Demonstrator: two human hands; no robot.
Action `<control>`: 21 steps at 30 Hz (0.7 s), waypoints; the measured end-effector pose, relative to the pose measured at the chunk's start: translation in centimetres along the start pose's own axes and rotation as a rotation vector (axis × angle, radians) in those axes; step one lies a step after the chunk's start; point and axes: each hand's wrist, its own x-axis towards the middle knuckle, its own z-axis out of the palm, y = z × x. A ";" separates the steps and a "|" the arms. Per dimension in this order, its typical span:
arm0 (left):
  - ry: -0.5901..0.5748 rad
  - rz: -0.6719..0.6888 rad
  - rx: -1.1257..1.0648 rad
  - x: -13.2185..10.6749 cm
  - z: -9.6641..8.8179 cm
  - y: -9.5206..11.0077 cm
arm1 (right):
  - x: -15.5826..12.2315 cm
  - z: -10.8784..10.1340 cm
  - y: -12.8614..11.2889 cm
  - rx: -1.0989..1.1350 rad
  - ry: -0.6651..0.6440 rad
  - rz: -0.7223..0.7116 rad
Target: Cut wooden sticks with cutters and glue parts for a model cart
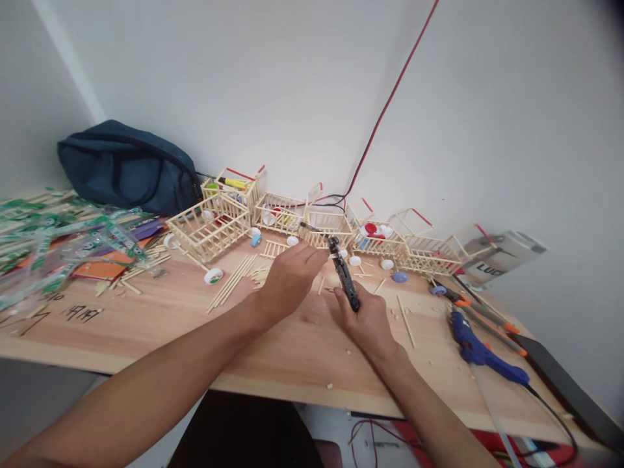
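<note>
My right hand (368, 320) is wrapped round a black plier-like hand tool (345, 278), its head pointing up and away from me over the table. Close to the tool's head, on its left, my left hand (295, 276) has its fingers pinched together. Whatever lies between those fingertips is hidden. Behind both hands stand small cart-like baskets of thin wooden sticks, among them a large one (210, 227) at the left with white wheels and another (377, 240) holding red and white caps. Loose wooden sticks (234, 283) lie to the left of my left hand.
A blue glue gun (482, 351) rests at the right, near orange-handled tools (492, 325) and a black tray-like object (565, 390). At the left are plastic wrappers (43, 240) and a dark blue bag (129, 166). A red-black cable (390, 97) runs down the wall.
</note>
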 end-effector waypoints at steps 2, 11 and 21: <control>0.015 -0.002 -0.007 0.0 0.1 0.0 | -0.1 0.1 0.1 -0.008 0.019 0.002; 0.010 0.023 -0.019 0.0 0.2 -0.3 | 0.3 -0.3 0.5 -0.070 0.015 -0.017; 0.052 0.010 -0.071 -0.1 0.2 0.1 | 0.6 -0.7 0.8 -0.043 0.086 -0.120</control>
